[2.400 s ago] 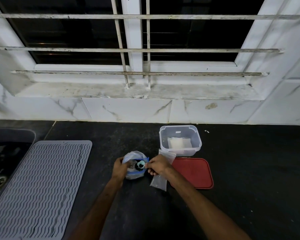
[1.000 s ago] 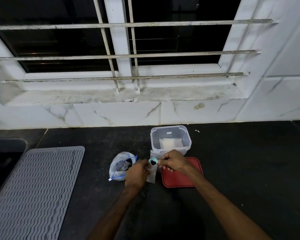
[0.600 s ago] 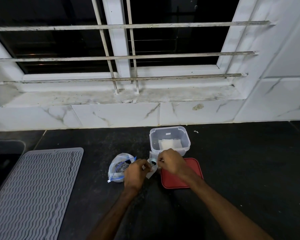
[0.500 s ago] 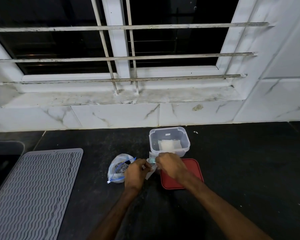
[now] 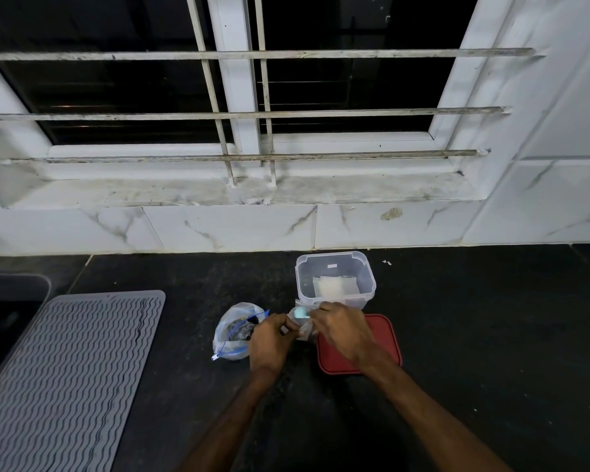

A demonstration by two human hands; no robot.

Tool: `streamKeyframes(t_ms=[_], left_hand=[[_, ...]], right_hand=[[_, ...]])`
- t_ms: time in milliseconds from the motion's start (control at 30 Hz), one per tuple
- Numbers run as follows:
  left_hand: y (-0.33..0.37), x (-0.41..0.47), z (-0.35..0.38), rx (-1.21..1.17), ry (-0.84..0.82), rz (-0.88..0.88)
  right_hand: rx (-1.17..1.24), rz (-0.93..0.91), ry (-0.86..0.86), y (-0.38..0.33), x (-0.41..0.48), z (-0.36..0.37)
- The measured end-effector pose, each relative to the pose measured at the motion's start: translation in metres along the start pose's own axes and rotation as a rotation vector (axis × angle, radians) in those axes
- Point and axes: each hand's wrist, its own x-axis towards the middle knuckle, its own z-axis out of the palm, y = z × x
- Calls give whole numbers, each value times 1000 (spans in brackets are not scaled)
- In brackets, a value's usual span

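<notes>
Left hand [image 5: 269, 342] pinches the small clear bag [image 5: 304, 332] near its top, fingers curled tight. Right hand [image 5: 342, 332] curls round a teal scoop [image 5: 300, 313], whose bowl sits at the bag's mouth. We log both just below frame centre, over the black counter [image 5: 491, 352]. Zip bag [image 5: 232, 338] with dark contents just left; open clear container [image 5: 367, 267] just above; red lid [image 5: 387, 338] under the right wrist. Grey ribbed mat [image 5: 65, 369] lower left.
</notes>
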Motion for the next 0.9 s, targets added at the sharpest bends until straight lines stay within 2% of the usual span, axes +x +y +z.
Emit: streamKeyframes(t_ms=[200,333,600,900], left_hand=[[0,2,1,12,6,-29],[-2,3,1,23,2,-27],[2,6,2,21,5,-43],[3,5,-2,20,17,17]], right_hand=[[189,122,23,3,-3,6],[384,308,83,6,-6,8],[529,376,88,4,-7,13],[807,593,54,5,5,20]])
